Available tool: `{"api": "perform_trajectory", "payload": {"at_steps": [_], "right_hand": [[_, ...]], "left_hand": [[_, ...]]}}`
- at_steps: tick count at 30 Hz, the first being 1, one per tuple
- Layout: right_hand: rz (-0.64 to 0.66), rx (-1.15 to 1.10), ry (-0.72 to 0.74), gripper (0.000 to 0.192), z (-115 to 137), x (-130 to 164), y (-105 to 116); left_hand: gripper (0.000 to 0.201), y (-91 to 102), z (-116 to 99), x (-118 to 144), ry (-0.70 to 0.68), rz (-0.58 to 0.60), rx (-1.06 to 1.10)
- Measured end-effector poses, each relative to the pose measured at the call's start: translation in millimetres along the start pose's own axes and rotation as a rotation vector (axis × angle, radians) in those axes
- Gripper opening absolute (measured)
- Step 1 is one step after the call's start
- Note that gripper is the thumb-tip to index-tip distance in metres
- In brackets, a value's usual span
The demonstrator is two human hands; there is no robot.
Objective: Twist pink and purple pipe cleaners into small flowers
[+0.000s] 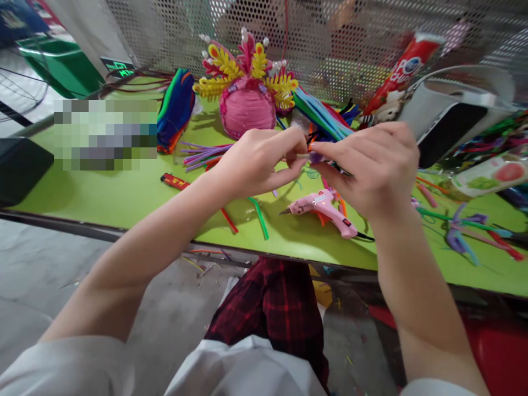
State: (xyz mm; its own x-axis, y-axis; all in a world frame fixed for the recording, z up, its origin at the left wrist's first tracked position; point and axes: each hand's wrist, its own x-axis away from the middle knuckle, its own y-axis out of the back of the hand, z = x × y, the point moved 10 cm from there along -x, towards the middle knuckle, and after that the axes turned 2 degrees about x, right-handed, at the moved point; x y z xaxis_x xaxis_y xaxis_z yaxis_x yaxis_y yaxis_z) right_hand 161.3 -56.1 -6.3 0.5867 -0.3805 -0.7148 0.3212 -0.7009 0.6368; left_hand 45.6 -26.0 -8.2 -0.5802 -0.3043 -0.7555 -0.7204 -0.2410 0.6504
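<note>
Above the green table (pixel 136 192), my left hand (pixel 264 157) and my right hand (pixel 371 165) meet fingertip to fingertip. Both are closed in a pinch on a small purple pipe cleaner piece (pixel 315 157), mostly hidden by the fingers. Below them lies a pink glue gun (pixel 324 209), its nozzle pointing left. Behind my left hand stands a pink wrapped ball (pixel 247 110) topped with yellow and pink fuzzy sprigs and white beads. Loose purple pipe cleaners (pixel 206 154) lie beside my left wrist.
Bundled pipe cleaners (pixel 177 110) lie at the back left, with more (pixel 322 113) behind my hands. A red chip can (pixel 400 71) leans near a grey container (pixel 449 93) holding a black phone-like slab. A perforated metal panel (pixel 173 33) closes the back. At left is a green bin (pixel 61 63).
</note>
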Motion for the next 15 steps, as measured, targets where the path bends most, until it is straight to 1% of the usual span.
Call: {"api": "perform_trajectory", "payload": {"at_steps": [2, 5, 10, 12, 15], "right_hand": [[0.030, 0.018, -0.031, 0.026, 0.5, -1.3, -6.0], [0.056, -0.019, -0.062, 0.025, -3.2, -2.9, -16.1], [0.069, -0.090, -0.049, 0.026, -11.2, -2.5, -25.8], [0.086, -0.102, -0.052, 0.026, -11.5, -2.3, -26.3], [0.124, -0.124, -0.058, 0.027, -7.4, -3.4, -26.6]], "left_hand": [[0.012, -4.4, 1.1, 1.0, -0.018, 0.038, -0.023], [0.018, -13.2, 4.3, 3.1, -0.067, 0.093, -0.053], [0.026, -24.2, 9.0, 5.3, -0.153, 0.222, -0.161], [0.027, -22.8, 8.9, 5.6, -0.162, 0.254, -0.188], [0.024, -16.1, 5.9, 6.0, -0.155, 0.245, -0.187]]}}
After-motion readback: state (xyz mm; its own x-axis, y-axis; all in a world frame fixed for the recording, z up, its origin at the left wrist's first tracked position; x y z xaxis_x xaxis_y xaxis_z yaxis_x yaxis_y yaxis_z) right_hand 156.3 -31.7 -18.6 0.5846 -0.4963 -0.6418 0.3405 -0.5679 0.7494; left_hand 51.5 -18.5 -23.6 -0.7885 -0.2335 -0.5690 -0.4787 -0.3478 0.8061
